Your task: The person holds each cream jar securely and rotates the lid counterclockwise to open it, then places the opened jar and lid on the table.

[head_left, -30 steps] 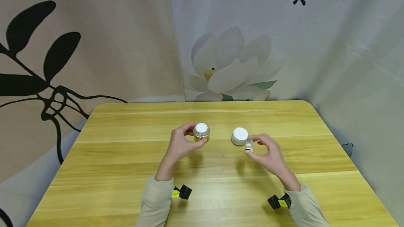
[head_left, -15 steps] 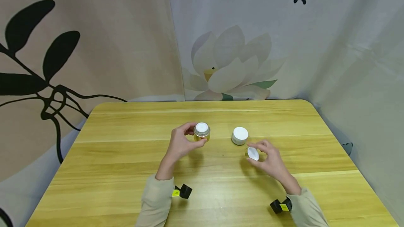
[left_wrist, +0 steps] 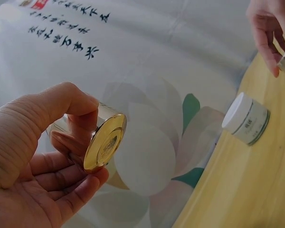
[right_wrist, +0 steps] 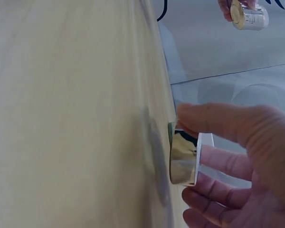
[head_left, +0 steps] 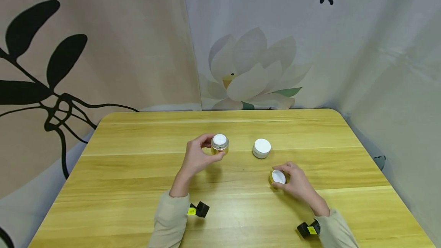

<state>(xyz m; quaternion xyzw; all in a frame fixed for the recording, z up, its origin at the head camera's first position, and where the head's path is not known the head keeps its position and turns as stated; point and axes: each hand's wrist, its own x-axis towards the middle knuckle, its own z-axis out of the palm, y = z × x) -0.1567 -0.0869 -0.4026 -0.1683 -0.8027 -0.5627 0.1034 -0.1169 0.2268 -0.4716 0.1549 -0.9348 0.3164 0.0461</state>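
Head view: left grip (head_left: 197, 158) pinches jar (head_left: 219, 144) below centre, right grip (head_left: 297, 182) pinches lid (head_left: 278, 177), lower right; I'd hold slick-looking sides, material unclear.

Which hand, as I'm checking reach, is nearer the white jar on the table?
Right: the right hand is close, near-right of the white jar; the left hand is farther, to its left.

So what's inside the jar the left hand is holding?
On top of the jar is a round white surface, maybe a cover or cream. It hides whatever lies below; the left hand covers part of the side.
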